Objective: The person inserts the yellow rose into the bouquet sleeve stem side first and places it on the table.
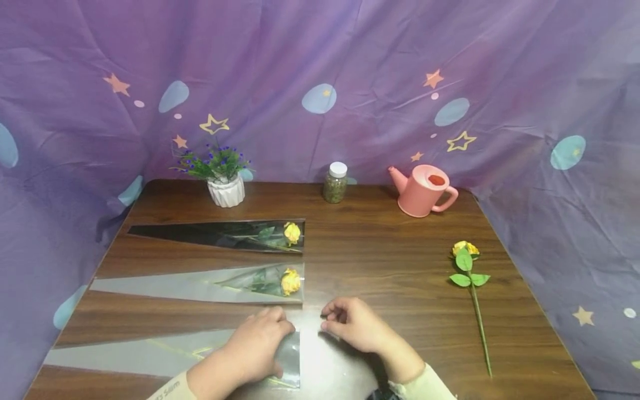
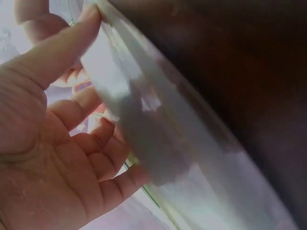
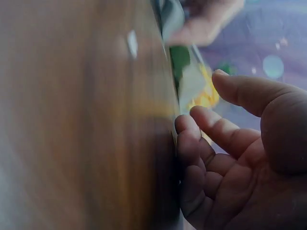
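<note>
Nearest the front of the table lies a long tapered clear flower sleeve (image 1: 120,354), its wide end to the right. My left hand (image 1: 254,345) rests over that wide end, covering part of what is inside. In the left wrist view, the thumb (image 2: 62,50) and loosely bent fingers touch the film (image 2: 158,129). Just right of the sleeve, my right hand (image 1: 357,326) rests low at the table with relaxed, loosely curled fingers, nothing visible in them. Behind lies a similar sleeve (image 1: 160,286) holding a yellow rose (image 1: 290,282).
Farther back lies a black-backed sleeve (image 1: 175,234) with a yellow rose (image 1: 292,234). An unwrapped yellow rose (image 1: 477,311) lies at the right. Along the back stand a white flowerpot (image 1: 227,191), a white-lidded jar (image 1: 335,186) and a pink watering can (image 1: 419,194) before a purple curtain.
</note>
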Action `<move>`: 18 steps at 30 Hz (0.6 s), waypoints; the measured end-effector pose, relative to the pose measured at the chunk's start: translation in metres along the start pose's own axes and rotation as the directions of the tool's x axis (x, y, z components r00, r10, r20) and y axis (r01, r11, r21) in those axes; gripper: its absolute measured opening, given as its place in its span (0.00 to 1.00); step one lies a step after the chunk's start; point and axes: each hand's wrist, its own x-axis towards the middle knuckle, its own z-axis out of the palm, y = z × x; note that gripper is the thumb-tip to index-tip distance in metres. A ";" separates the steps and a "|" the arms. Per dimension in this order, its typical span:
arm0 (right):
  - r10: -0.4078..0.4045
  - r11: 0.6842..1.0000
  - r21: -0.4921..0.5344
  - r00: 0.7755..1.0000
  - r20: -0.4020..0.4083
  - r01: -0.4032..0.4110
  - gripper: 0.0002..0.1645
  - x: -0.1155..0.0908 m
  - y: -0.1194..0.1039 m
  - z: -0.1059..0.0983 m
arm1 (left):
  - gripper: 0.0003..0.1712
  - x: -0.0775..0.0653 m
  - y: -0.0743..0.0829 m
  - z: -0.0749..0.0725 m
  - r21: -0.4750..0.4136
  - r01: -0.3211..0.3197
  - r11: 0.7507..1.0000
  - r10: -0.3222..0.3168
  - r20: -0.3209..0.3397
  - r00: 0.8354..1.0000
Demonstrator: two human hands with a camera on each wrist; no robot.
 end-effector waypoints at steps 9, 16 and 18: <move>-0.056 0.990 -0.123 0.988 0.147 0.074 0.11 -0.007 -0.022 0.029 | 0.39 0.006 0.002 -0.002 0.007 0.006 1.000 -0.006 0.012 1.000; -0.050 0.995 -0.079 0.994 0.095 0.058 0.20 -0.005 -0.028 0.042 | 0.40 0.009 0.004 -0.003 0.012 -0.002 1.000 0.002 0.003 1.000; -0.050 0.997 -0.049 0.994 0.092 0.055 0.19 -0.004 -0.027 0.043 | 0.40 0.009 0.004 -0.003 0.006 -0.009 1.000 0.009 0.000 1.000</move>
